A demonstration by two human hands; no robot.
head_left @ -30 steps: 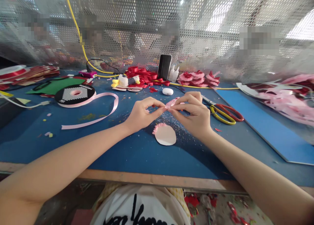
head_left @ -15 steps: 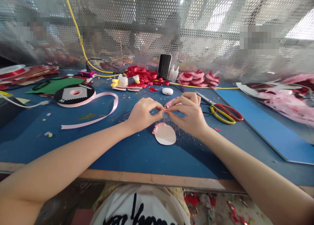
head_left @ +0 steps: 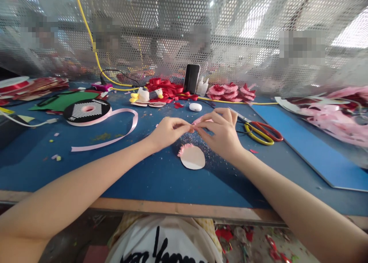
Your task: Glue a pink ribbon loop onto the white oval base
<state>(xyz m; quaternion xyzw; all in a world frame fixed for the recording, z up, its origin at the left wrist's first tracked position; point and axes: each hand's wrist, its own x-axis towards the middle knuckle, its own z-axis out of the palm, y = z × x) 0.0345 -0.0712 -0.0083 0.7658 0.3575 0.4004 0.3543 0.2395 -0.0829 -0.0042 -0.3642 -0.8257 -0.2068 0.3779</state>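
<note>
My left hand (head_left: 168,131) and my right hand (head_left: 222,133) meet above the blue table, both pinching a small piece of pink ribbon (head_left: 199,120) between thumbs and fingertips. Just below them on the table lies a white paper disc (head_left: 193,158) with a pink ribbon fringe along its upper left edge. Glitter-like crumbs are scattered around the disc.
A black ribbon spool (head_left: 87,110) with a loose pink ribbon tail (head_left: 115,136) sits at left. Red-and-yellow scissors (head_left: 260,132) lie right of my hands. A phone (head_left: 191,78), red bows (head_left: 168,87), pink flowers (head_left: 230,91) and a blue board (head_left: 313,150) stand farther back and right.
My fingertips have closed tighter on the pink ribbon piece and shifted slightly; the left hand's fingers flattened toward the pinch. The disc and other items stay put.
</note>
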